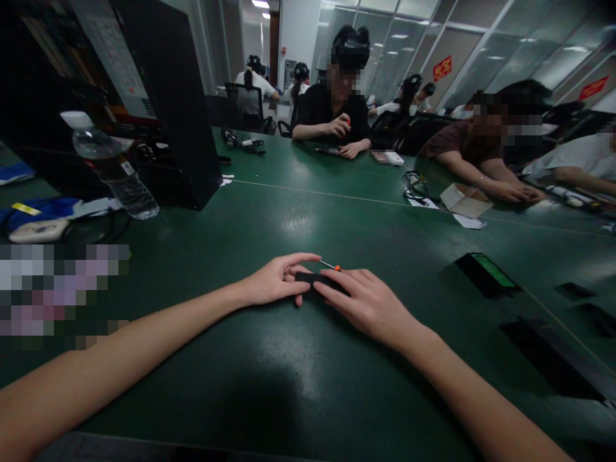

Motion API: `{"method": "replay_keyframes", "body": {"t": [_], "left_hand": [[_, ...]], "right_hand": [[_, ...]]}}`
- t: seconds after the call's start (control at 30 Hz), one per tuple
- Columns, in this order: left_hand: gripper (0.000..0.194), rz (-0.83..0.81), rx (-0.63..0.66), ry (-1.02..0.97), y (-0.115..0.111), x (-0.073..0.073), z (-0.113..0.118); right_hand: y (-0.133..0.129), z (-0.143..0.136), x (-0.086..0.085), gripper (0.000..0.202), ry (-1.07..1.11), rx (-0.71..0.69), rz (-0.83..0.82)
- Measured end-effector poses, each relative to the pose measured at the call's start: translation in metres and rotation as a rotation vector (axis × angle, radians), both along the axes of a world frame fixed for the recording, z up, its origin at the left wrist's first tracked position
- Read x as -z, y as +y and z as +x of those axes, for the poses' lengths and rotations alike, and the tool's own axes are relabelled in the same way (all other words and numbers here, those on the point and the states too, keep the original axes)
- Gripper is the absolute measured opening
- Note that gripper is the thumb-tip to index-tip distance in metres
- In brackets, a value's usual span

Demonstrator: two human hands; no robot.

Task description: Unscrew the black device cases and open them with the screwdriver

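Note:
My left hand pinches the left end of a slim black bar-shaped part, thumb in front and index finger stretched above it. The fingers of my right hand close over the right end of the same part, hiding much of it. Just behind the part is a small screwdriver with an orange handle end. Its thin metal shaft points left toward my left index fingertip. The rest of its handle is hidden by my right hand, so I cannot tell whether that hand grips it.
A water bottle leans before a tall black case at left. To the right lie a black box with a green face and a long black piece. Across the green table, co-workers sit near a small carton.

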State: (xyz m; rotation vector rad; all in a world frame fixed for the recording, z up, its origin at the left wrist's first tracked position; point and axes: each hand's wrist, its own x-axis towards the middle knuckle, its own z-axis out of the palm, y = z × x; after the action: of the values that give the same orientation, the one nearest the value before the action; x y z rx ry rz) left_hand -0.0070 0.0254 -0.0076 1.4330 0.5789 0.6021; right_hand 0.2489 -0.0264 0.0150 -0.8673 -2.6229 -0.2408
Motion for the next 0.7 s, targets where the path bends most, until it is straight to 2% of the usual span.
{"method": "replay_keyframes", "body": {"t": [0.07,0.1,0.2,0.27,0.3,0.37,0.43,0.5,0.7], "left_hand": [[0.073,-0.002,-0.077,-0.052,0.001,0.002,0.000],[0.075,0.001,-0.106,-0.066,0.002,0.003,0.000],[0.067,0.033,-0.110,-0.056,0.003,0.004,0.000],[0.057,0.058,-0.081,-0.025,0.004,0.003,0.000],[0.052,0.070,-0.074,-0.011,0.004,0.003,0.000],[0.043,0.089,-0.078,0.008,0.003,0.002,0.000],[0.037,0.102,-0.091,0.014,0.003,0.002,0.001],[0.034,0.111,-0.106,0.011,0.003,0.002,0.002],[0.026,0.119,-0.116,0.009,0.003,0.003,0.002]], "right_hand": [[0.012,0.035,-0.014,0.037,-0.016,0.145,0.029],[0.018,0.057,-0.021,0.038,-0.008,0.272,0.058],[0.030,0.131,-0.035,0.044,0.082,0.797,0.198],[0.030,0.179,-0.037,0.047,0.025,1.133,0.129],[0.028,0.199,-0.037,0.049,-0.027,1.284,0.043],[0.025,0.230,-0.035,0.051,-0.098,1.478,-0.141],[0.023,0.250,-0.031,0.050,-0.105,1.538,-0.262],[0.024,0.262,-0.028,0.046,-0.081,1.530,-0.308],[0.028,0.268,-0.021,0.035,0.000,1.441,-0.282]]}}
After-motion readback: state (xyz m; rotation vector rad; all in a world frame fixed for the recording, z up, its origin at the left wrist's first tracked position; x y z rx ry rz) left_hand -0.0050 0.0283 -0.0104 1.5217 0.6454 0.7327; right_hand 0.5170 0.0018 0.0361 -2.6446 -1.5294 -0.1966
